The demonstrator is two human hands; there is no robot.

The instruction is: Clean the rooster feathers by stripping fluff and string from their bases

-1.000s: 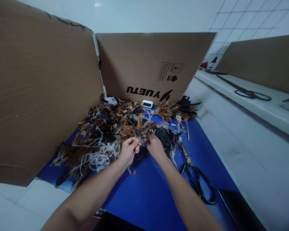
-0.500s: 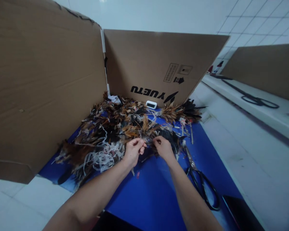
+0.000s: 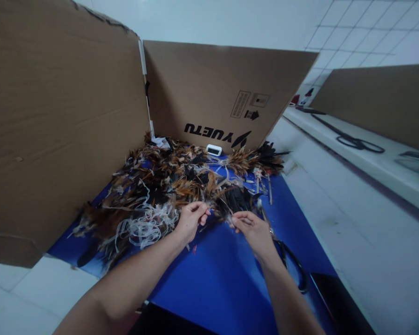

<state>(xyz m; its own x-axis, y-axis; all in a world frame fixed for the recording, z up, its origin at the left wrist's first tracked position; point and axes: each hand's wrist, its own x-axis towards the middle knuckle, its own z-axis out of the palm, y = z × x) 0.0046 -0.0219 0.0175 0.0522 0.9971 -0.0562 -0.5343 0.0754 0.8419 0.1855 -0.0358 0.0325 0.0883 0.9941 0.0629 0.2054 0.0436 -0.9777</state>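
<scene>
My left hand [image 3: 192, 220] is closed in a pinch at the near edge of the feather heap; whatever sits between its fingertips is too small to make out. To its right, my right hand [image 3: 253, 230] pinches the end of a feather [image 3: 227, 206] with a thin pale shaft. Brown and black feathers [image 3: 185, 186] lie in bunches across the blue surface [image 3: 212, 279] beyond both hands. A tangle of white plastic strips [image 3: 145, 226] rests left of my left hand. Black-handled scissors [image 3: 293, 260] lie partly hidden behind my right hand and forearm.
Cardboard panels [image 3: 66, 125] stand upright at the left and the back. A small white digital device [image 3: 214, 150] is by the back panel. A dark flat object [image 3: 335, 302] lies at lower right. On the white ledge [image 3: 398, 167] is another pair of scissors [image 3: 361, 143].
My right hand has moved right and nearer to me, away from my left hand, and now covers part of the scissors. My left hand keeps its pinch in nearly the same place.
</scene>
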